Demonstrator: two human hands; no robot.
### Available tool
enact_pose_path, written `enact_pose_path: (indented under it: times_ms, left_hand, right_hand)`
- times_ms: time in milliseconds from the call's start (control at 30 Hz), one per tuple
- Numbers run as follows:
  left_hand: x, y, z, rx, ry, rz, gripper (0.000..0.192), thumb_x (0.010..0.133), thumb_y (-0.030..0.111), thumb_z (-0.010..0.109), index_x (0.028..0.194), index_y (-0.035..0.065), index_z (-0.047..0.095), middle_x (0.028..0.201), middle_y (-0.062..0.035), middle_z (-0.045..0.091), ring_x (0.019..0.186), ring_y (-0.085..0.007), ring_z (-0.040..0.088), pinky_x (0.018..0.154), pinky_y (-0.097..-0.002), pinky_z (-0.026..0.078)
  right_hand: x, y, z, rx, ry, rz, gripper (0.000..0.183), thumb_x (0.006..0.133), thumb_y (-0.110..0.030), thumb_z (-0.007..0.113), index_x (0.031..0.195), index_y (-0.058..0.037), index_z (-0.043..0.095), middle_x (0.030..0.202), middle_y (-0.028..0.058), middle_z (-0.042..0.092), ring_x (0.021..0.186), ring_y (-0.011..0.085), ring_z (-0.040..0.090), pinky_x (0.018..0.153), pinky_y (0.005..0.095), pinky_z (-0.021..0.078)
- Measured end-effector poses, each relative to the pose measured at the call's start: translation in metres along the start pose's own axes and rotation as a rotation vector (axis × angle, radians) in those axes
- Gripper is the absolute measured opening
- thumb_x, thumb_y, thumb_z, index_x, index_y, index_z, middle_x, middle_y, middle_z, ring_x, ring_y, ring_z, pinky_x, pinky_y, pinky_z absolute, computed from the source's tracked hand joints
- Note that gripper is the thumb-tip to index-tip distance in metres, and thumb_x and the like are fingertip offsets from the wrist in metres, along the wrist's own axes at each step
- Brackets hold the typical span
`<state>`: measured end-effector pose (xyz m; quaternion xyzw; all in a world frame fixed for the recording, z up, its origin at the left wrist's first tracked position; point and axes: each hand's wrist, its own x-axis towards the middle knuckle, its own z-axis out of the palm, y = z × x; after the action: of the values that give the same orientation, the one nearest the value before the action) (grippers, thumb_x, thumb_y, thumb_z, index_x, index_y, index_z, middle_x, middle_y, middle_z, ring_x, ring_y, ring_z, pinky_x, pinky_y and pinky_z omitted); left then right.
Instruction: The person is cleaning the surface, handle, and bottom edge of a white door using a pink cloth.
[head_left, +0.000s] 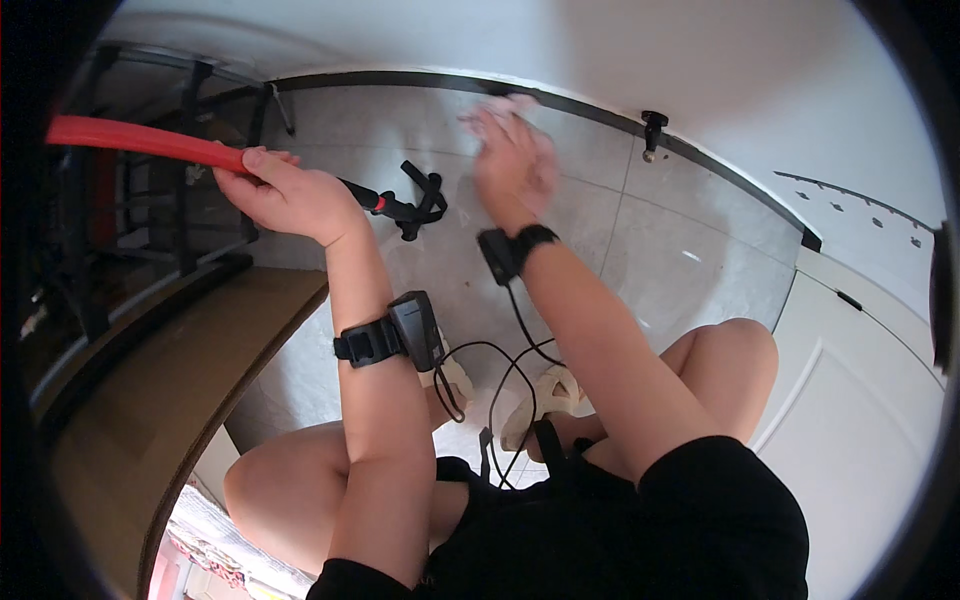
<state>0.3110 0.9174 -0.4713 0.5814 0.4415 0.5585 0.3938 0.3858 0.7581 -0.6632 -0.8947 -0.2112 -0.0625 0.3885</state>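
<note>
My left hand (289, 191) is closed around a red tube (142, 141), which reaches out to the far left. A black rod with a red ring (380, 202) shows beyond my wrist and ends at a black base with folded legs (427, 206) by the floor. My right hand (517, 165), blurred, is near the dark baseboard, with a crumpled pinkish cloth (499, 112) at its fingers. Its grip is partly hidden by the blur.
A dark metal rack (184, 165) stands at left beside a brown board (187, 337). A black door stop (652, 135) projects by the wall. A white cabinet (847, 375) is at right. Looped black cables (491, 390) hang between my arms, above my shoes.
</note>
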Motion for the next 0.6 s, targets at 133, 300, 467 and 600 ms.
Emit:
enact_pose_path:
  times_ms: [133, 300, 467, 600]
  left_hand:
    - [-0.002, 0.0, -0.002, -0.001, -0.04, 0.006, 0.039, 0.102, 0.018, 0.043, 0.134, -0.0047, 0.046, 0.087, -0.0057, 0.052, 0.072, -0.0133, 0.047, 0.066, -0.0288, 0.043]
    - [-0.002, 0.0, -0.003, 0.007, -0.038, -0.022, 0.038, 0.102, 0.017, 0.042, 0.133, -0.0041, 0.046, 0.09, -0.0059, 0.053, 0.073, -0.013, 0.047, 0.067, -0.0293, 0.044]
    - [-0.003, 0.003, -0.004, 0.048, -0.023, -0.004, 0.037, 0.103, 0.018, 0.041, 0.132, -0.0037, 0.048, 0.096, -0.0071, 0.054, 0.074, -0.0143, 0.048, 0.069, -0.0302, 0.044]
    - [0.002, 0.0, -0.002, 0.039, 0.005, 0.002, 0.036, 0.104, 0.018, 0.039, 0.13, -0.0047, 0.049, 0.098, -0.0075, 0.055, 0.075, -0.0151, 0.049, 0.07, -0.0302, 0.045]
  right_hand:
    - [0.046, -0.027, 0.047, 0.144, -0.273, -0.181, 0.039, 0.082, -0.005, 0.053, 0.115, -0.0167, 0.07, 0.121, 0.0089, 0.065, 0.12, 0.033, 0.054, 0.104, 0.0458, 0.0407]
    - [0.058, -0.019, 0.038, 0.106, -0.636, -0.308, 0.038, 0.08, -0.005, 0.056, 0.112, -0.0182, 0.072, 0.12, 0.004, 0.064, 0.119, 0.0283, 0.054, 0.103, 0.043, 0.0415]
    - [0.014, 0.033, -0.029, -0.035, -0.643, -0.556, 0.037, 0.079, -0.011, 0.061, 0.111, -0.0244, 0.072, 0.119, 0.0029, 0.062, 0.121, 0.0243, 0.053, 0.104, 0.0437, 0.0406]
    - [-0.021, 0.069, -0.095, -0.053, -0.726, -0.593, 0.042, 0.077, -0.008, 0.063, 0.115, -0.0257, 0.07, 0.124, 0.0055, 0.061, 0.124, 0.0266, 0.052, 0.105, 0.0473, 0.039]
